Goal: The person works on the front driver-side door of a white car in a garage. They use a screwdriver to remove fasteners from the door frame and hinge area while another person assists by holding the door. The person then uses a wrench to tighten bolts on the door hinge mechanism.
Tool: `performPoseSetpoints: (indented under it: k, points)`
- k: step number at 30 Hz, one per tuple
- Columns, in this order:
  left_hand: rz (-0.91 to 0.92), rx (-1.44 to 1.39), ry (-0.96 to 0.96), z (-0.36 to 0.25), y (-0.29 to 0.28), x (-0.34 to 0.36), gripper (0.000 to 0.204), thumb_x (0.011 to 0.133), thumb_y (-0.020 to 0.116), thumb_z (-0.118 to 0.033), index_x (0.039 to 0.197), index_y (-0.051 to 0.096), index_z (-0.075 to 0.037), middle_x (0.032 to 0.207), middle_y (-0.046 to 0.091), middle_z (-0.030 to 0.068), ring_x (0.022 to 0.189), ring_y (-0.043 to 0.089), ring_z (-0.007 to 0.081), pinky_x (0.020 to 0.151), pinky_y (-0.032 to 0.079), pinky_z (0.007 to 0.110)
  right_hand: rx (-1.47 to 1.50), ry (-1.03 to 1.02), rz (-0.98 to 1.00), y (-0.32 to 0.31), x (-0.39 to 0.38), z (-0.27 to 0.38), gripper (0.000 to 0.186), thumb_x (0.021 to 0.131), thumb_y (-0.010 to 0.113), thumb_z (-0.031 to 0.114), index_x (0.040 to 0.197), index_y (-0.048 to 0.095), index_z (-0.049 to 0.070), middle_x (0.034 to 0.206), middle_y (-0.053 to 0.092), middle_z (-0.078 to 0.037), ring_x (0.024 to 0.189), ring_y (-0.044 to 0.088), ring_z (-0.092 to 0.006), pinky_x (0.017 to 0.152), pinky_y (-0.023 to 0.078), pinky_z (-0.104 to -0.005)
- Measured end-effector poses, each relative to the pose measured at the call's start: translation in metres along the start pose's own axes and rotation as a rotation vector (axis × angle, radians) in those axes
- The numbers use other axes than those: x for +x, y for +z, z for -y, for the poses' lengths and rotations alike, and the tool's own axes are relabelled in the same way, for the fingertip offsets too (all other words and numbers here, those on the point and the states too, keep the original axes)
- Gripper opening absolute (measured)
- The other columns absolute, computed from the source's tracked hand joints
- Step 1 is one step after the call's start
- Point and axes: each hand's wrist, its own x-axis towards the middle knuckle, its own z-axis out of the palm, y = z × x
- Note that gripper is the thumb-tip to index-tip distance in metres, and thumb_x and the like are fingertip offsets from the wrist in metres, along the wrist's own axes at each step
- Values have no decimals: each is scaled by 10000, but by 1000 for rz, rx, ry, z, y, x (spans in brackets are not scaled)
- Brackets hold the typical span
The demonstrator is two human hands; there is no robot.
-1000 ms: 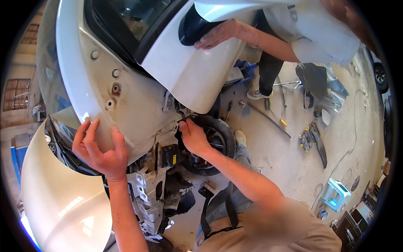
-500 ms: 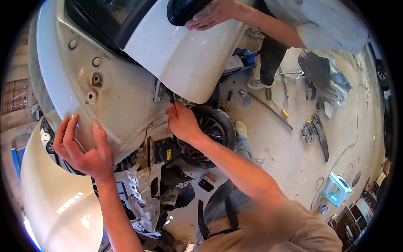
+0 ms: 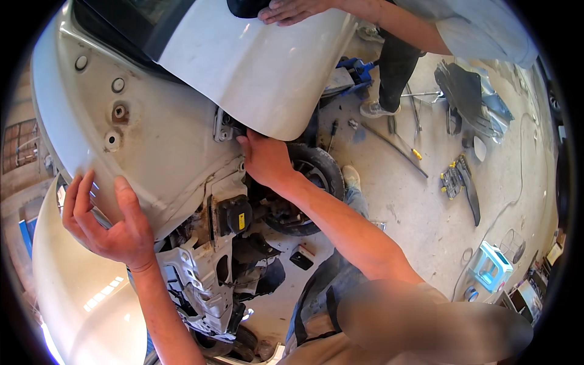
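Observation:
My left hand [image 3: 112, 225] rests at the edge of a pale car body panel [image 3: 164, 158], fingers spread and holding nothing. My right hand [image 3: 267, 159] reaches into the gap under the lower edge of a white car door [image 3: 243, 73], beside a metal hinge [image 3: 224, 126]. Its thumb shows and the hand looks closed, but the door edge hides the fingertips and whatever they grip. At the top, another person's hand [image 3: 295, 9] lies against the door's black side mirror [image 3: 246, 7].
Below my right hand sit a wheel [image 3: 325, 176] and exposed front-end metal [image 3: 188, 274]. On the floor to the right lie a long bar [image 3: 395, 149], a black-and-yellow part [image 3: 453, 179] and dark trim [image 3: 462, 91]. A light-blue stool [image 3: 491, 267] stands farther right.
My right hand has moved farther in under the door edge, covering the dark piece at its fingertips. My left hand keeps its place on the panel. The view has shifted slightly.

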Motion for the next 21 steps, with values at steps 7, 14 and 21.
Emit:
performPoseSetpoints:
  k: [7, 14, 21]
  points:
    - [-6, -12, 13, 3, -1, 0, 370, 840, 758, -153, 1191, 672, -73, 1257, 612, 84, 1168, 542, 224, 888, 442, 352, 100, 94, 41, 6, -1, 8, 266, 990, 542, 219, 1008, 557, -45, 831, 640, -268, 817, 623, -480, 723, 504, -535]
    - [3, 6, 11, 3, 0, 0, 358, 841, 757, -148, 1182, 678, -74, 1263, 610, 82, 1170, 542, 222, 885, 441, 352, 478, 437, 322, -4, -6, 35, 297, 1046, 458, 258, 993, 490, -32, 789, 622, -299, 794, 597, -527, 701, 466, -562]
    - [-2, -1, -1, 3, -1, -1, 367, 844, 760, -154, 1192, 673, -77, 1270, 610, 78, 1181, 544, 220, 888, 441, 347, 166, 76, 70, -5, -9, 3, 248, 1018, 515, 217, 953, 495, -22, 787, 608, -273, 767, 587, -511, 675, 465, -533]
